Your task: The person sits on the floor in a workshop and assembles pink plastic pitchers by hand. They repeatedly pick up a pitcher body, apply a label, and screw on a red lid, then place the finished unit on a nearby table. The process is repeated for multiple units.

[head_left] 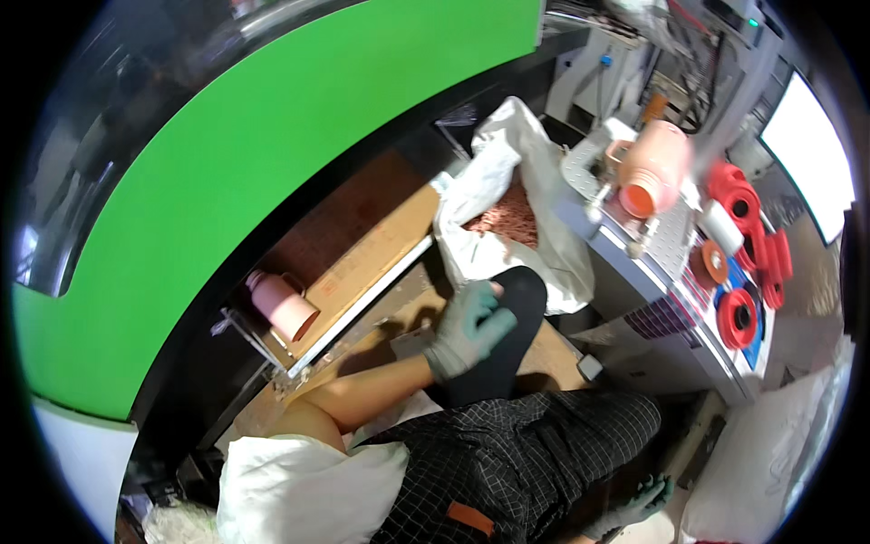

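My left hand (469, 331), in a grey-green glove, lies over my raised knee. Its fingers are apart and nothing shows in them. Low on the right, beside my lap, my gloved right hand (637, 510) hangs with fingers stretched out and holds nothing. To the left of my left hand, a pink bottle (283, 305) with a handle lies on its side at the end of a cardboard-covered ledge (372, 257). Another pink bottle (660, 163) sits tilted, open mouth toward me, on a grey perforated plate (666, 238) at the upper right.
A large green machine panel (227, 154) fills the left. Beyond my knee stands a white sack (544, 195) holding pinkish scraps (507, 218). Several red ring-shaped parts (736, 319) and an orange-brown round part (709, 264) crowd the right bench, near a bright screen (809, 156).
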`<state>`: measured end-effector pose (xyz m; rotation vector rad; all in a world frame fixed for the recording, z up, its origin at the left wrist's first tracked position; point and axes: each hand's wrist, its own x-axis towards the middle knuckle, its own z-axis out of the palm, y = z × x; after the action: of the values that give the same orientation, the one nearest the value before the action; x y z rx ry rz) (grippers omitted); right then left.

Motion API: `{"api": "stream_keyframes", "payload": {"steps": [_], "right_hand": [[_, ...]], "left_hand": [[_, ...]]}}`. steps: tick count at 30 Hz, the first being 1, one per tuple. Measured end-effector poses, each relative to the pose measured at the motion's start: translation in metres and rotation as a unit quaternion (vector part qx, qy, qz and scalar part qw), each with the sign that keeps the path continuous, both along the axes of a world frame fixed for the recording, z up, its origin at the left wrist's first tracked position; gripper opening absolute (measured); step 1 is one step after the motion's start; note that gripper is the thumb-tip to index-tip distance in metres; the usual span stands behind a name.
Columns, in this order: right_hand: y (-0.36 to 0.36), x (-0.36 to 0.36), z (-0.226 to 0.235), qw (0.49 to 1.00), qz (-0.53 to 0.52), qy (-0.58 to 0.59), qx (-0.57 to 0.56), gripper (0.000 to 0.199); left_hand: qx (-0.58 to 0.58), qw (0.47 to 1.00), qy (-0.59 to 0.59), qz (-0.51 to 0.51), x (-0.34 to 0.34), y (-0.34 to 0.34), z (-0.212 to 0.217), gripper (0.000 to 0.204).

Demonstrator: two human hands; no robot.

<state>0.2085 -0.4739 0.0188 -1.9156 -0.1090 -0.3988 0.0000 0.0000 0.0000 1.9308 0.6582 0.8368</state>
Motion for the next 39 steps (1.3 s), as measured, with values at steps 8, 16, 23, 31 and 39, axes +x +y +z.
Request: {"api": "stream_keyframes", "payload": {"steps": [8,16,23,31,39], "right_hand": [[0.113,-0.049,0.086,0.994,0.095,-0.011,-0.050,0.032],[0.184,-0.064,0.096,0.982,0.169,-0.046,-0.074,0.021],[0.203,-0.095,0.108,0.939,0.323,0.105,-0.048,0.020],[0.268,-0.100,0.112,0.841,0.484,0.202,0.132,0.041],[0.191,-0.069,0.144,0.884,0.306,0.231,0.269,0.107]], "left_hand": [[-0.188,0.701,0.201,0.658,-0.219,0.130,-0.092,0.120],[-0.217,0.621,0.399,0.639,-0.376,0.155,-0.181,0.100],[-0.475,0.630,0.200,0.581,-0.470,0.168,-0.249,0.112],[-0.452,0.882,-0.125,0.042,-0.207,0.074,-0.021,0.080],[0.372,0.917,-0.008,-0.144,-0.013,-0.076,0.072,0.103]]}}
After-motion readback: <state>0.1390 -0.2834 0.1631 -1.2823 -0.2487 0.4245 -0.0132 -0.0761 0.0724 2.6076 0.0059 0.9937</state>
